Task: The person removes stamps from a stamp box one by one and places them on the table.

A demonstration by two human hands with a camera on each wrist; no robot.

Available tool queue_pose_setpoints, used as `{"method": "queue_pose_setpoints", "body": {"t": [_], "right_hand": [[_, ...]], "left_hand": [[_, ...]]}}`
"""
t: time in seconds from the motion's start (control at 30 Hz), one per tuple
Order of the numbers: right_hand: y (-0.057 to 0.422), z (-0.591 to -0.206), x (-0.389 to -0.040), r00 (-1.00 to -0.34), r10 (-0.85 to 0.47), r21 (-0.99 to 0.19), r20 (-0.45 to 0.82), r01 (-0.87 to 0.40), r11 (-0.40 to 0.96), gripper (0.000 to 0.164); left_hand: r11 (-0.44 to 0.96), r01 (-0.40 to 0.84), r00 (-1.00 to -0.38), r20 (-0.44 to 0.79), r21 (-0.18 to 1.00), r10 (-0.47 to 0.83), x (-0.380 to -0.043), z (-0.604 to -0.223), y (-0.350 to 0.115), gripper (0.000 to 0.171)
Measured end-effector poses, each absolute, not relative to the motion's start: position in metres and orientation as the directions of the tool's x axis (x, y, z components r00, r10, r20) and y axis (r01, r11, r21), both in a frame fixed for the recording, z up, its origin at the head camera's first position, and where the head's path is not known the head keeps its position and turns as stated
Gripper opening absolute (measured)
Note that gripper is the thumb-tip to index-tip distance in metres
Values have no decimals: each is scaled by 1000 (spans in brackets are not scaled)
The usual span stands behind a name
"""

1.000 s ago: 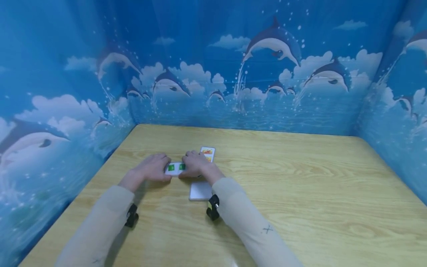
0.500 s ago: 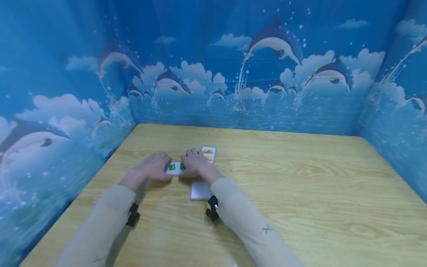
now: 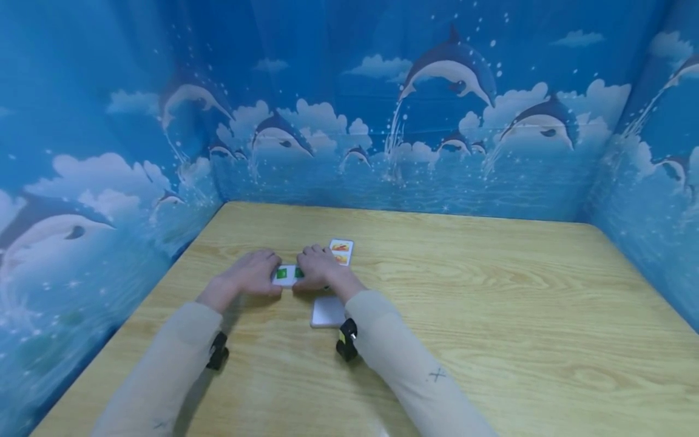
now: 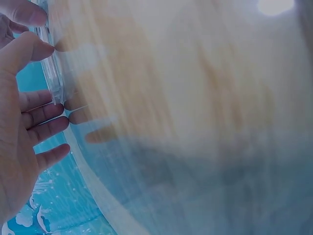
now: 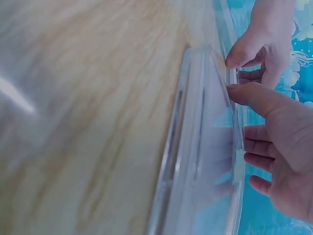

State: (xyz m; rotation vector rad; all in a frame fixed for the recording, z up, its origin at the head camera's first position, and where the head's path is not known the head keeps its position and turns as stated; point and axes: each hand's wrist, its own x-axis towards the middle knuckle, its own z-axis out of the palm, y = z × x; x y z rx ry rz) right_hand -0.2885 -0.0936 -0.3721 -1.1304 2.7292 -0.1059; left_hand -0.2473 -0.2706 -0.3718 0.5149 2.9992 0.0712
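Observation:
A white card with green pictures (image 3: 282, 274) lies flat between the two hands, left of the table's middle. My left hand (image 3: 252, 273) pinches its left end, thumb at the near edge and fingers at the far edge. On the right end, my right hand (image 3: 318, 268) holds it the same way and partly covers the right-hand green picture. In the left wrist view, the left hand (image 4: 22, 122) has its thumb and fingertips at the card's edge (image 4: 55, 73). The right wrist view has the right hand (image 5: 288, 147) on the card's thin edge (image 5: 236, 110).
Behind the right hand lies a white card with orange food pictures (image 3: 341, 247), partly covered. A blank white card or stack (image 3: 327, 312) with a thick edge lies nearer, by the right wrist. All rest on a wood-grain table (image 3: 491, 303); dolphin-print curtains (image 3: 349, 121) enclose it.
The right hand has shifted very slightly left over the card since a second ago and covers more of the right green picture. Over the last half second nothing visibly moves.

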Motion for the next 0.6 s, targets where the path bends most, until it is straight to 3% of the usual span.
{"method": "queue_pose_setpoints", "body": {"t": [0.6], "right_hand": [[-92,-371,-287,-707,-689,-202,-157,-660,723,64]], "left_hand": [[942,331,-940,-70,56,335,-248,-373,-271,63]]}}
